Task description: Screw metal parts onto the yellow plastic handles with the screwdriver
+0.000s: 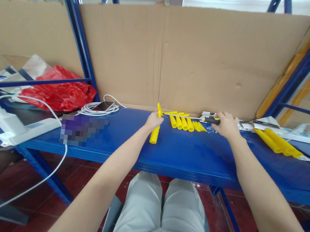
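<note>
My left hand (153,122) is closed around a yellow plastic tube (154,135), which stands nearly upright over the blue shelf. My right hand (227,124) grips the dark handle of a screwdriver (212,120). Its thin metal shaft runs left toward the tube; whether the tip touches it I cannot tell. Between my hands several more yellow tubes (183,124) lie side by side, with small pointed yellow pieces (199,126) to their right. Tiny pale scraps are scattered near my right hand.
Further yellow tubes (278,143) lie on the right. Coiled white cable (98,109), a red plastic bag (61,90) and a white power strip (36,129) occupy the left. A cardboard sheet (202,57) closes off the back, between blue metal posts (75,25).
</note>
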Demonstrator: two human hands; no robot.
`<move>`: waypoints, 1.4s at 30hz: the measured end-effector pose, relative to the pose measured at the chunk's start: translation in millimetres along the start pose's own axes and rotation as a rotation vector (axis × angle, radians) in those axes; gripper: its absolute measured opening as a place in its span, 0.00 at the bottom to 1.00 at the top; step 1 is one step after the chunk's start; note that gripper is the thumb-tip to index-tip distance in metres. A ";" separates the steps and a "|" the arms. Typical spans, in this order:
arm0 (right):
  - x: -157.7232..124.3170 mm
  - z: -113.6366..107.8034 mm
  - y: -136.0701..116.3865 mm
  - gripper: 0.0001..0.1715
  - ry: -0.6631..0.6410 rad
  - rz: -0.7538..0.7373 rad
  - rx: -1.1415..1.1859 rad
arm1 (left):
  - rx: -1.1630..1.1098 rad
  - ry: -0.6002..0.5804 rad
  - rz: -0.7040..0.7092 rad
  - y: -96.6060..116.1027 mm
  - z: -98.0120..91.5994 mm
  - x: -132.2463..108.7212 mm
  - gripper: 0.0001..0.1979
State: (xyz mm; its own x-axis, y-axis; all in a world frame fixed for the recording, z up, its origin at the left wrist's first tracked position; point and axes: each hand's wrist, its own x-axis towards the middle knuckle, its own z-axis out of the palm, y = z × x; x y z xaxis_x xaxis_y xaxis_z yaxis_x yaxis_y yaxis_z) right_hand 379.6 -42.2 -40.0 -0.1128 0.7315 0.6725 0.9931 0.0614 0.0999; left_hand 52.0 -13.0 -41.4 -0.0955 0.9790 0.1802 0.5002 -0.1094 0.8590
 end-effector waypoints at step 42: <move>2.3 -2.8 -5.6 0.19 -0.201 0.059 -0.044 | 0.201 -0.016 0.024 7.7 -5.0 -6.7 0.16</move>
State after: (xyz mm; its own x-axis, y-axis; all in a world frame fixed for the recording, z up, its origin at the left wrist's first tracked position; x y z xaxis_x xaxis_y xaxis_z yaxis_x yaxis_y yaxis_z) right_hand 373.7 -42.8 -36.9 -0.0414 0.8538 0.5189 0.9950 -0.0120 0.0992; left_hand 52.1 -21.3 -33.6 -0.0688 0.9792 0.1910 0.6639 -0.0980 0.7413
